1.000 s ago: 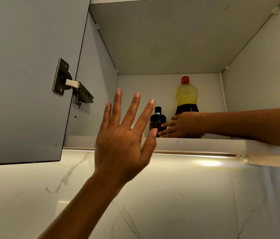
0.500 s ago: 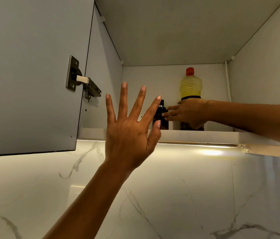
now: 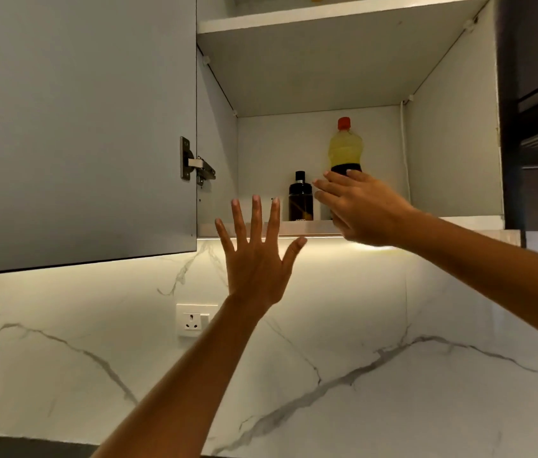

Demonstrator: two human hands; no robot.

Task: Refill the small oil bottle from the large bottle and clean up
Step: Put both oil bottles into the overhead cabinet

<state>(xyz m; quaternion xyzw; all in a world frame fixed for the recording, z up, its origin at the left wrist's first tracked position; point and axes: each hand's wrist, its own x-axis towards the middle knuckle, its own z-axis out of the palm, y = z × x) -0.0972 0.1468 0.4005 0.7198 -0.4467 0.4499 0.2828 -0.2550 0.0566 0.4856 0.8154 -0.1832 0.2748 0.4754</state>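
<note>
In the upper middle of the frame, a large clear plastic bottle of yellow oil with a red cap and dark label band [image 3: 346,150] stood upright at the back of the white lower cabinet shelf [image 3: 297,225]. Just left of it, apart from it, stood a small dark glass bottle with a black cap [image 3: 300,200], also upright and nearer the shelf's front edge.

The right hand [image 3: 362,211] reached in from the right side of the frame, in front of the large bottle's lower part and covering its base. Its grip was wide, fingers straight and pointing left towards the small bottle, holding nothing; whether it touched either bottle could not be told.

The left hand [image 3: 256,259] was raised at the centre of the frame, below the shelf edge, back to the camera. Its grip was wide too, fingers spread and holding nothing.

The grey cabinet door [image 3: 79,127] stood swung out at the upper left on a metal hinge [image 3: 195,162]. Below, a white wall socket [image 3: 195,320] sat on the white marble-veined wall [image 3: 343,342].
</note>
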